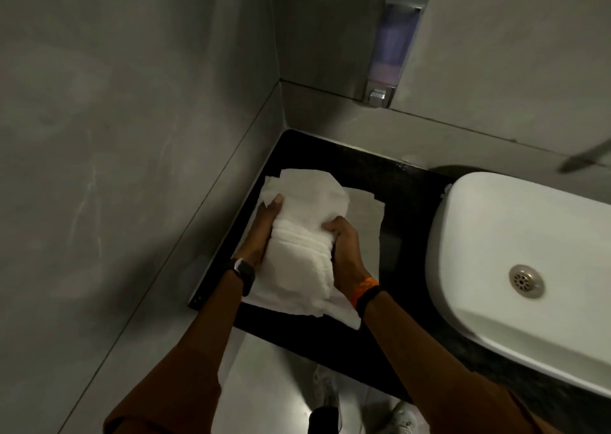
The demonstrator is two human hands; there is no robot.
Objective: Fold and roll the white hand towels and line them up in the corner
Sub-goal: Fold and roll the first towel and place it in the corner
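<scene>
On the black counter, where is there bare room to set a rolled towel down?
Bare black counter runs along the back wall into the corner, and a strip lies between the flat towel and the white basin. The near-left part is crowded: both hands, left hand and right hand, clamp the towel stack there.

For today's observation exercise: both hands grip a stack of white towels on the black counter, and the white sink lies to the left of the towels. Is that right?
Not quite. In the head view the sink lies to the right of the towels, not the left. The rest stands: the left hand and right hand grip the stack on the black counter.
</scene>
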